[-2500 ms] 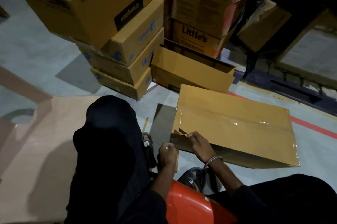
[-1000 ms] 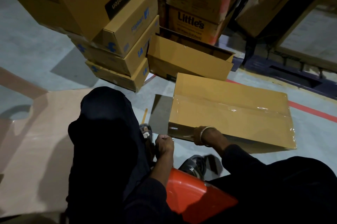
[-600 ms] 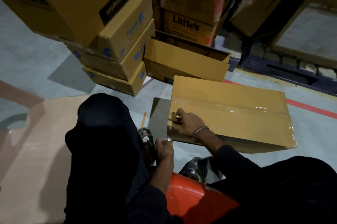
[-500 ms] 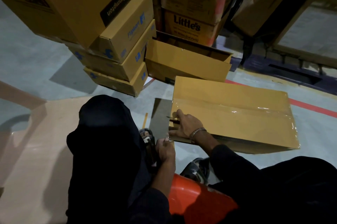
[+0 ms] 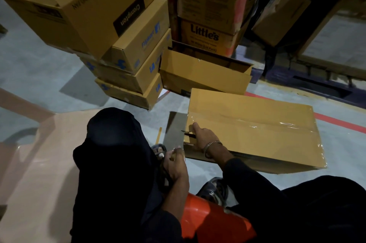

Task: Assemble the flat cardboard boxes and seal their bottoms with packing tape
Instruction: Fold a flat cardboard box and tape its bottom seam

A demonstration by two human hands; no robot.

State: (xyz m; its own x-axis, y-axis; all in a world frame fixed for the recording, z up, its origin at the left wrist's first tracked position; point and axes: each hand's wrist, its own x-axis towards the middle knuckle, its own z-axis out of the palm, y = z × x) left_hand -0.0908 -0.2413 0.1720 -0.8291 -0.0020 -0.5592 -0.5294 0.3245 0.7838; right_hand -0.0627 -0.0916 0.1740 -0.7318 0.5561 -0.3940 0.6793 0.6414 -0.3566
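Note:
A brown cardboard box [image 5: 257, 143] lies on the floor in front of me, with a glossy strip of clear packing tape [image 5: 277, 126] along its upper face. My right hand [image 5: 204, 139] rests on the box's left end, index finger stretched out. It holds a thin dark cutter [image 5: 187, 134] that pokes past the edge. Just below that corner, my left hand [image 5: 176, 165] is curled around a tape roll [image 5: 172, 157]. Only a small tan bit of the roll shows.
A leaning stack of boxes [image 5: 134, 60] and an open box [image 5: 204, 76] stand just behind. Printed cartons [image 5: 206, 36] and a dark pallet [image 5: 316, 84] are farther back. A flat cardboard sheet [image 5: 39, 163] lies at left. I sit on an orange stool [image 5: 213, 221]. A red floor line [image 5: 336, 122] runs at right.
My right hand came up from the box's near side onto its top left end, with the cutter at the edge. The left hand stayed put, still curled.

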